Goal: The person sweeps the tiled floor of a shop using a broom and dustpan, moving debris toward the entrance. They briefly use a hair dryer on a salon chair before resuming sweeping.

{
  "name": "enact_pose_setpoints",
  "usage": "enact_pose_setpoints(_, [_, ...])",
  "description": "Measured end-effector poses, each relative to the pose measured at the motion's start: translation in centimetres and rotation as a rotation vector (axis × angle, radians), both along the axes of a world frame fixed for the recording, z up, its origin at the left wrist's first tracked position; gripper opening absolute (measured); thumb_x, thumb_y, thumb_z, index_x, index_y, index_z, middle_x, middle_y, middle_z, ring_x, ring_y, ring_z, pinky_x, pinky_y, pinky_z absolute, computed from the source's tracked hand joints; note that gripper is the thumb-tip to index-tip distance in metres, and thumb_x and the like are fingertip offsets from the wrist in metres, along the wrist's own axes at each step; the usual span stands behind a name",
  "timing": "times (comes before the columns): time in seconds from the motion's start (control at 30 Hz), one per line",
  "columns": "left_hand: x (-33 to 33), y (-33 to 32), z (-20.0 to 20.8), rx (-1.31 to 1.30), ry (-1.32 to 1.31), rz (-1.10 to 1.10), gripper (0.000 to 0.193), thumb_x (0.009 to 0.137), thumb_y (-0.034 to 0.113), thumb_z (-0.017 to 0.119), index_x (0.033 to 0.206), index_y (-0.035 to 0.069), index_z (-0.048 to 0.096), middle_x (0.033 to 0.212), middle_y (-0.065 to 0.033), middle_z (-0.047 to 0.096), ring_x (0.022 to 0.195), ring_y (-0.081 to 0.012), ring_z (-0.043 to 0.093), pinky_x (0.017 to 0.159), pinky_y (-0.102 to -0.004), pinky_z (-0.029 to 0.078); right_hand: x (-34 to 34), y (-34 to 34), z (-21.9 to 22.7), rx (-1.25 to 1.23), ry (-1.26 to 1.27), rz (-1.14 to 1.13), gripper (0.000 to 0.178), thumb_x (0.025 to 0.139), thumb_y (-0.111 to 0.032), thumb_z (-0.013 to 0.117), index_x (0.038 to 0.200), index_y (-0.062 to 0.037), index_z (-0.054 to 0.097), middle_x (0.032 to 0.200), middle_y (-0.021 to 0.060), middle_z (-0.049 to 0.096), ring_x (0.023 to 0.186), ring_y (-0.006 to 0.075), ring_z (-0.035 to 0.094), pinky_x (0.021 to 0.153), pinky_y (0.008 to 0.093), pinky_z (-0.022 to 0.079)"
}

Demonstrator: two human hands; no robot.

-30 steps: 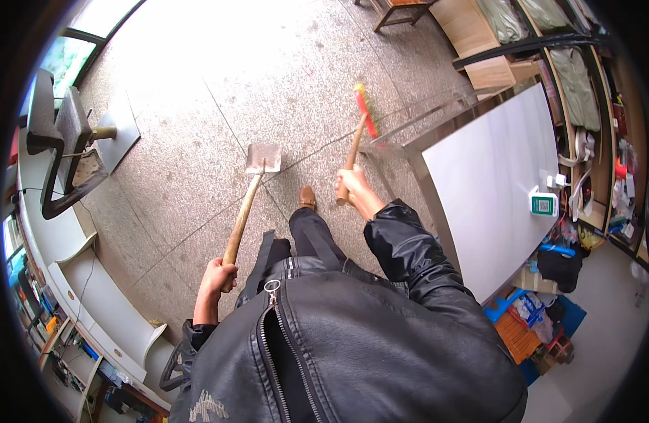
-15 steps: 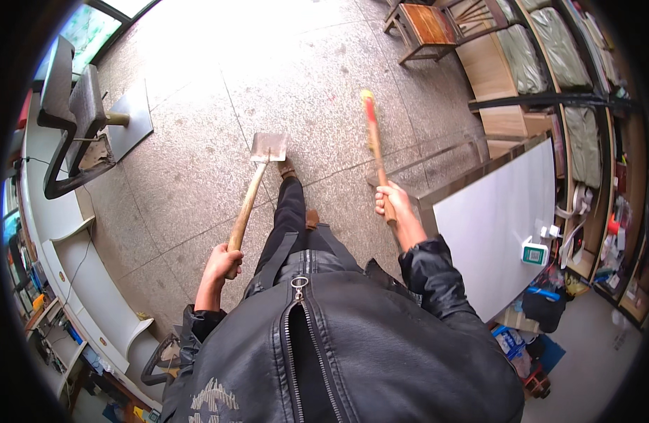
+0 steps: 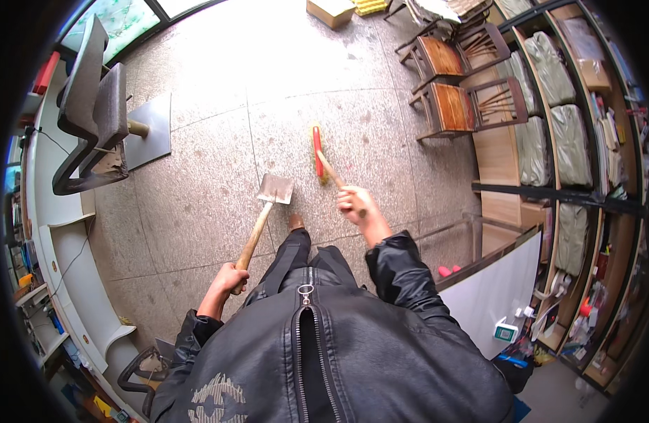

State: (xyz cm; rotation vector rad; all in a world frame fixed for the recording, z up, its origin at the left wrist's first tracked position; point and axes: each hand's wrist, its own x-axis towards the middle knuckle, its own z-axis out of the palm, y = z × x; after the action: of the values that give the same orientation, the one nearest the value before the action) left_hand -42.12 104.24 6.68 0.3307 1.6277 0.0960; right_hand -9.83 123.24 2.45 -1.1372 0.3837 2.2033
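My left hand (image 3: 230, 278) is closed round the wooden handle of a small shovel (image 3: 254, 235). Its square, worn metal blade points forward, just left of my shoe, over the speckled floor. In my right hand (image 3: 357, 204) is the wooden handle of a brush (image 3: 318, 151) with a red back and yellow bristles. The brush head lies ahead and to the right of the shovel blade, at or close above the floor; I cannot tell whether the bristles touch it. Both hands are apart from each other.
Wooden chairs (image 3: 448, 109) stand at the far right beside open shelves (image 3: 571, 148) of wrapped bundles. A white-topped table (image 3: 490, 303) is near my right. On the left are a grey chair (image 3: 109, 106) and a white counter (image 3: 74, 282). A cardboard box (image 3: 331, 13) sits at the far edge.
I have walked forward, and more chairs and a box have come into view. The brush has swung left and down, its head turned broadside. The shovel stays in my left hand.
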Motion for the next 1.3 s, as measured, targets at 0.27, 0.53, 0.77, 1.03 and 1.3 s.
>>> enact_pose_setpoints(0.27, [0.5,3.4,-0.4,0.074,-0.023,0.241,0.012,0.069,0.003,0.055,0.076,-0.006,0.051,0.058,-0.0094,0.052,0.040,-0.0167,0.051,0.037,-0.0288,0.040,8.5,7.7,1.4,-0.052,-0.324,-0.010,0.009,0.080,-0.008,0.048,0.078,-0.0051,0.040,0.059,0.0015,0.043,0.043,0.0108,0.040,0.039,0.0245,0.035])
enact_pose_setpoints(0.53, [5.2,3.1,0.8,0.070,0.012,0.593,0.010,0.068,0.002,0.056,0.073,-0.005,0.050,0.057,-0.0085,0.052,0.040,-0.0163,0.050,0.037,-0.0287,0.041,5.5,19.2,-5.5,-0.114,-0.569,0.256,0.013,0.075,-0.002,0.050,0.072,-0.0116,0.042,0.056,0.0005,0.044,0.044,0.0126,0.043,0.038,0.0239,0.034])
enact_pose_setpoints(0.77, [13.5,-1.4,0.7,0.099,0.050,1.003,0.009,0.068,0.004,0.055,0.070,-0.003,0.049,0.054,-0.0068,0.051,0.040,-0.0154,0.050,0.038,-0.0285,0.039,-13.4,16.3,-1.4,0.046,-0.148,0.996,0.011,0.078,-0.007,0.053,0.072,-0.0016,0.045,0.057,0.0053,0.046,0.047,0.0171,0.048,0.043,0.0251,0.045])
enact_pose_setpoints(1.03, [27.0,-6.8,0.2,0.021,0.138,1.572,0.011,0.068,0.006,0.056,0.070,-0.002,0.048,0.056,-0.0064,0.051,0.043,-0.0157,0.051,0.040,-0.0304,0.040,-20.1,16.0,-3.5,0.602,-0.055,1.893,0.009,0.080,-0.005,0.045,0.085,-0.0023,0.039,0.057,0.0048,0.046,0.043,0.0160,0.047,0.037,0.0275,0.041])
enact_pose_setpoints(1.3, [40.3,-11.6,-3.0,0.099,0.081,2.275,0.011,0.071,0.009,0.056,0.069,-0.001,0.051,0.058,-0.0065,0.052,0.046,-0.0156,0.051,0.042,-0.0303,0.039,-13.8,9.5,-5.7,1.492,-0.271,2.716,0.066,0.076,-0.006,0.047,0.135,-0.0117,0.018,0.064,0.0150,0.054,0.043,0.0194,0.053,0.038,0.0326,0.044])
